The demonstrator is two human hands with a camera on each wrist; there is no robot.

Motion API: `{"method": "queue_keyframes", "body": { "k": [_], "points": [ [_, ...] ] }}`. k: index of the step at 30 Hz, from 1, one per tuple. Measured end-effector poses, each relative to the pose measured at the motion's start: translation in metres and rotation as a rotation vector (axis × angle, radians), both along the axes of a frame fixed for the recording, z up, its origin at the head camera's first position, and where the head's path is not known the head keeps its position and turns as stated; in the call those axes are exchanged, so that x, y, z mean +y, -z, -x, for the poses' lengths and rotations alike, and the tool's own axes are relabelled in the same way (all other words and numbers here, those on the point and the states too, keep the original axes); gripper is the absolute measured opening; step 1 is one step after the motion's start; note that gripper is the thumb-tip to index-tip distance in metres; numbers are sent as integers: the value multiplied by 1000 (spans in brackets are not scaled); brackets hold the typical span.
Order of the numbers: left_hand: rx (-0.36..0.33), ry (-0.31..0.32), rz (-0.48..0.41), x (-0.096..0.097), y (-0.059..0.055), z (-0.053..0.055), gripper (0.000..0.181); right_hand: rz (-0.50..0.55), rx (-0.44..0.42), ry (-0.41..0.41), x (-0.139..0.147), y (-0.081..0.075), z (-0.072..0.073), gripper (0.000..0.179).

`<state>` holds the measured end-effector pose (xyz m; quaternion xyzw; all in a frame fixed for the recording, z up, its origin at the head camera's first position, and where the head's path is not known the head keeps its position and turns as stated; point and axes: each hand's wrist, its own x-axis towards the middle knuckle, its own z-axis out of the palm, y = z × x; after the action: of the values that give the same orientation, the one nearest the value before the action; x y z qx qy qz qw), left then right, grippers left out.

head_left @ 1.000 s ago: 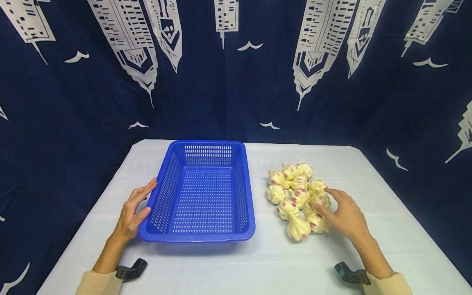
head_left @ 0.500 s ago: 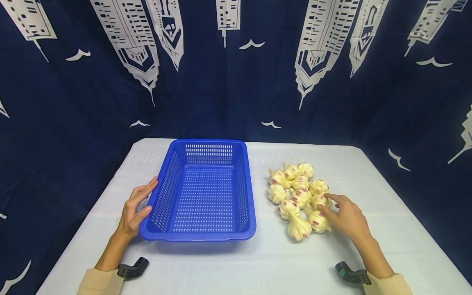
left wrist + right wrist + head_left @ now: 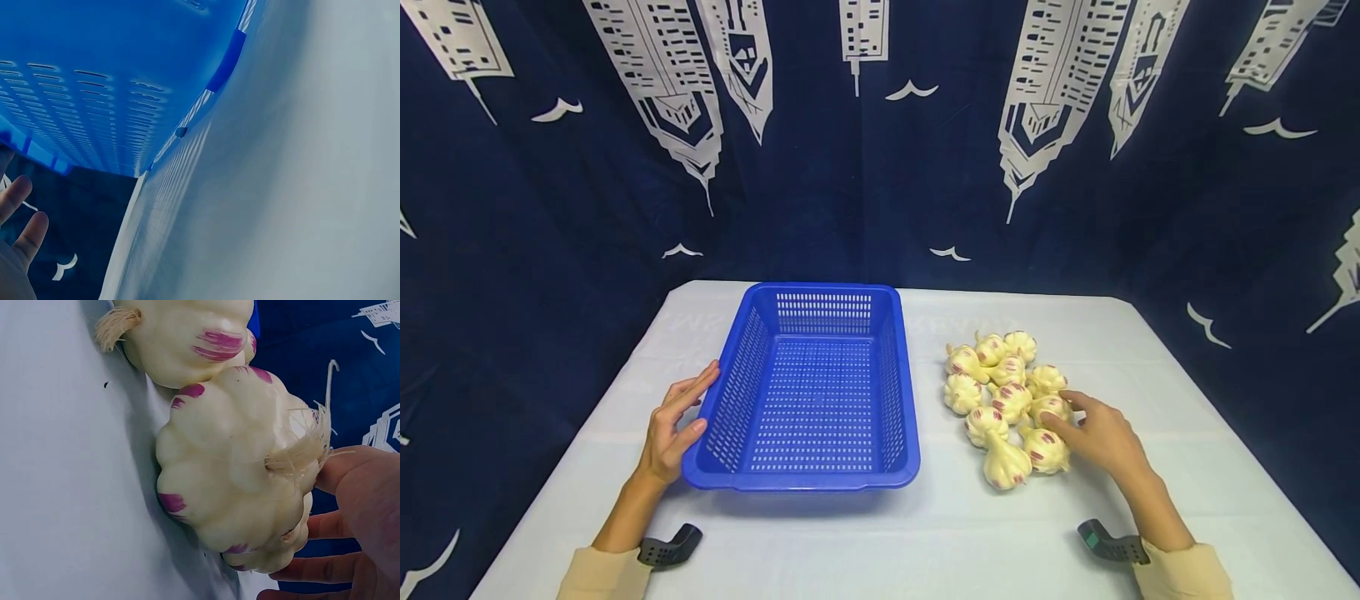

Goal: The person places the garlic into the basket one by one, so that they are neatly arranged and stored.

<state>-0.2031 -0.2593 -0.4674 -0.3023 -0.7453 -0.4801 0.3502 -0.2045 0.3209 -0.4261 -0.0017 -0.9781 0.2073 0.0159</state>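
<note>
My left hand [image 3: 666, 429] rests its extended fingers against the left rim of a blue perforated plastic basket [image 3: 801, 482], thumb spread near the front left corner. In the left wrist view two fingertips show below the basket's side [image 3: 106, 119]. At the right, my right hand [image 3: 1105, 433] pinches a garlic bulb [image 3: 1051, 407] at the right edge of a cluster, thumb on the near side and fingers on the far side. A larger bulb [image 3: 231, 462] with purple streaks and frayed roots stands in front of it in the right wrist view, hiding the thumb tip.
Several other cream garlic bulbs [image 3: 1011, 400] lie close together to the right of the basket. A white cloth [image 3: 880, 550] covers the table, and a navy curtain [image 3: 865, 192] with white building prints hangs behind. Dark straps [image 3: 670, 547] circle both wrists.
My right hand has moved slightly inward and closed its thumb and fingers round the bulb at the cluster's right edge. The left hand and basket stay in place.
</note>
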Motion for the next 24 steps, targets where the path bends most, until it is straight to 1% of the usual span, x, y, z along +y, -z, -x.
{"method": "queue_keyframes", "body": {
  "k": [4, 11, 18, 24],
  "points": [
    [-13, 13, -19, 1, 0, -1, 61, 29, -19, -15, 0, 1, 3, 81],
    [-20, 12, -29, 1, 0, -2, 61, 75, 3, -18, 0, 2, 4, 78],
    [-24, 2, -25, 1, 0, -2, 61, 86, 69, 19, 2, 1, 2, 78],
    [-22, 0, -20, 1, 0, -2, 61, 109, 133, 59, 3, -5, -2, 76]
  ]
}}
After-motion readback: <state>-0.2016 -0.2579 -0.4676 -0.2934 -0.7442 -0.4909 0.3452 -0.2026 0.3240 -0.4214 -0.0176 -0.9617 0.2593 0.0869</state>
